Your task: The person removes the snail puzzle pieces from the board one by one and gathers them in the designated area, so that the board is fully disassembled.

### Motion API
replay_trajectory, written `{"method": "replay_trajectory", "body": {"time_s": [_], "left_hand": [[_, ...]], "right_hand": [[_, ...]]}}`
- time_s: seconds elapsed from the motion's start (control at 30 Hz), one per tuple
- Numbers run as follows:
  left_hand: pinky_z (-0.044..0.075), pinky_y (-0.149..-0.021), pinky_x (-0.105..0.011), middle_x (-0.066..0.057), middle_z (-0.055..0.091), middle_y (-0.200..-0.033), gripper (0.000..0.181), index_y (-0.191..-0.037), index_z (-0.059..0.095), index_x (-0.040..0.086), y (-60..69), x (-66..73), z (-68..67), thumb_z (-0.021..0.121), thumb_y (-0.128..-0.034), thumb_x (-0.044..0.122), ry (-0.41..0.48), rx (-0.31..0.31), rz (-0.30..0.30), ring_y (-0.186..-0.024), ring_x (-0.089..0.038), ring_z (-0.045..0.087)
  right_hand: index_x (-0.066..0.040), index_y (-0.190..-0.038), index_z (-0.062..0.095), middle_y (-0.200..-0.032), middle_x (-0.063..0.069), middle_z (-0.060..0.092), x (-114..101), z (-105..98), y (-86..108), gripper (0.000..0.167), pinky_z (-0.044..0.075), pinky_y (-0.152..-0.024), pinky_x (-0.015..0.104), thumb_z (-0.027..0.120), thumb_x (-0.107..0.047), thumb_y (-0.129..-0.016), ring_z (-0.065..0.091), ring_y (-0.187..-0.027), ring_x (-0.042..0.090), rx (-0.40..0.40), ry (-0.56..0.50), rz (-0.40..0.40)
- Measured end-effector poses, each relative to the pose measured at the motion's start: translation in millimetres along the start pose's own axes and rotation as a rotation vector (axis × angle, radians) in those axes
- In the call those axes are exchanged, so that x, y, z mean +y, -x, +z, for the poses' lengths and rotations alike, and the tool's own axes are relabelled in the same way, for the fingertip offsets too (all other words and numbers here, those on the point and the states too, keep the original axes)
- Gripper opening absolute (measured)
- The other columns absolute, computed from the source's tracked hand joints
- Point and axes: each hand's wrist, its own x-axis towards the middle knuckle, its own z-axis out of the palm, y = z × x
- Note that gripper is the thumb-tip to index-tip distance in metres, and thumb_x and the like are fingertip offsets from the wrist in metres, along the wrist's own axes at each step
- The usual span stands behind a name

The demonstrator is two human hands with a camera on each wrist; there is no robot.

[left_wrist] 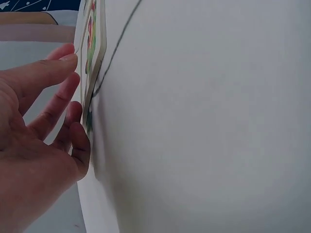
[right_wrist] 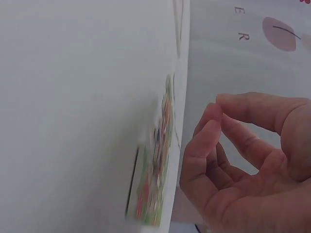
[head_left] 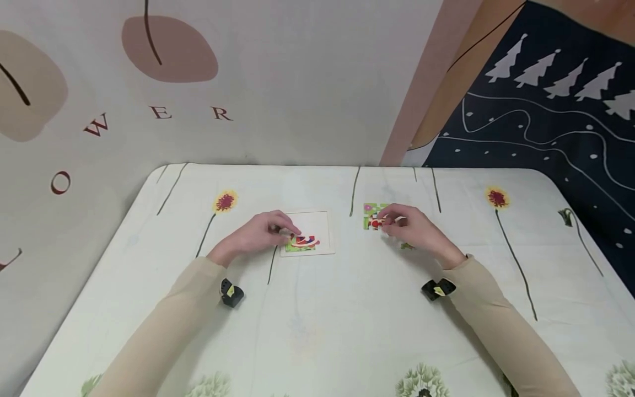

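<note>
A shallow white puzzle tray point(head_left: 322, 226) lies on the table, with joined picture pieces point(head_left: 302, 246) in its lower left part. Over the tray's left side, my left hand point(head_left: 260, 234) has loosely bent fingers with nothing visible between them. Its fingertips point(left_wrist: 68, 63) are close to the tray, though contact is unclear. To the right, a group of colourful puzzle pieces point(head_left: 369, 212) is partly covered by my right hand point(head_left: 414, 226). In the right wrist view, the right thumb and finger tips come together above blurred puzzle pieces point(right_wrist: 153, 179), and no piece shows between them.
A green puzzle piece point(head_left: 407, 246) lies below the right hand. The white tablecloth point(head_left: 327, 320) has printed flowers and stems. Behind the table stands a pale printed curtain point(head_left: 307, 99), with a dark tree-patterned cloth point(head_left: 545, 127) at the right.
</note>
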Motion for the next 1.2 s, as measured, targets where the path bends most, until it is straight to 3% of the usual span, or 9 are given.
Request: {"method": "replay_trajectory", "body": {"time_s": [0.17,0.3,0.4,0.63,0.97,1.2], "left_hand": [[0.04,-0.09,-0.033,-0.012,0.065,-0.116,0.027,-0.113,0.075,0.007,1.3,-4.4,-3.1,0.068,-0.0879,0.0,-0.004,-0.027,-0.024,-0.103,-0.023,0.053],[0.039,-0.093,-0.034,-0.012,0.064,-0.117,0.027,-0.114,0.075,0.007,0.2,-8.3,-3.6,0.068,-0.0886,0.001,0.008,-0.05,-0.018,-0.106,-0.024,0.052],[0.039,-0.097,-0.037,-0.013,0.062,-0.118,0.027,-0.115,0.075,0.007,-1.6,-11.1,-3.4,0.068,-0.0889,0.002,0.02,-0.063,-0.023,-0.109,-0.025,0.051],[0.038,-0.105,-0.042,-0.011,0.06,-0.119,0.027,-0.115,0.075,0.008,-3.1,-13.5,-3.2,0.068,-0.0892,0.002,0.033,-0.086,-0.05,-0.115,-0.025,0.05],[0.037,-0.099,-0.037,-0.011,0.059,-0.118,0.028,-0.116,0.075,0.009,-4.8,-15.6,-4.3,0.068,-0.0891,0.003,0.032,-0.103,-0.054,-0.11,-0.024,0.049],[0.036,-0.096,-0.036,-0.009,0.059,-0.118,0.028,-0.115,0.076,0.012,-4.8,-11.8,-5.0,0.069,-0.0889,0.003,0.024,-0.099,-0.082,-0.107,-0.023,0.047]], "right_hand": [[0.005,-0.114,0.064,-0.108,0.022,0.063,-9,15,-9.7,0.021,0.045,-0.067,0.022,0.058,0.0,-0.094,0.062,-0.089,0.022,0.002,-0.025,-0.056],[0.006,-0.114,0.065,-0.104,0.02,0.065,-17,26,-15.5,0.022,0.045,-0.068,0.021,0.059,0.001,-0.093,0.062,-0.087,0.021,-0.015,-0.036,-0.086],[0.004,-0.115,0.065,-0.094,0.016,0.062,-23,33,-18.8,0.023,0.044,-0.066,0.023,0.059,0.001,-0.092,0.059,-0.077,0.019,-0.039,-0.045,-0.083],[0.0,-0.113,0.066,-0.097,0.013,0.061,-35,50,-27.5,0.022,0.045,-0.073,0.028,0.061,-0.001,-0.092,0.064,-0.083,0.02,-0.076,-0.031,-0.077],[-0.005,-0.113,0.068,-0.097,0.009,0.063,-49,70,-39.8,0.022,0.044,-0.068,0.026,0.062,-0.004,-0.092,0.061,-0.08,0.018,-0.15,-0.036,-0.044],[-0.004,-0.111,0.069,-0.097,0.009,0.065,-55,84,-48.6,0.02,0.043,-0.068,0.023,0.062,-0.004,-0.092,0.056,-0.079,0.015,-0.163,0.018,-0.047]]}}
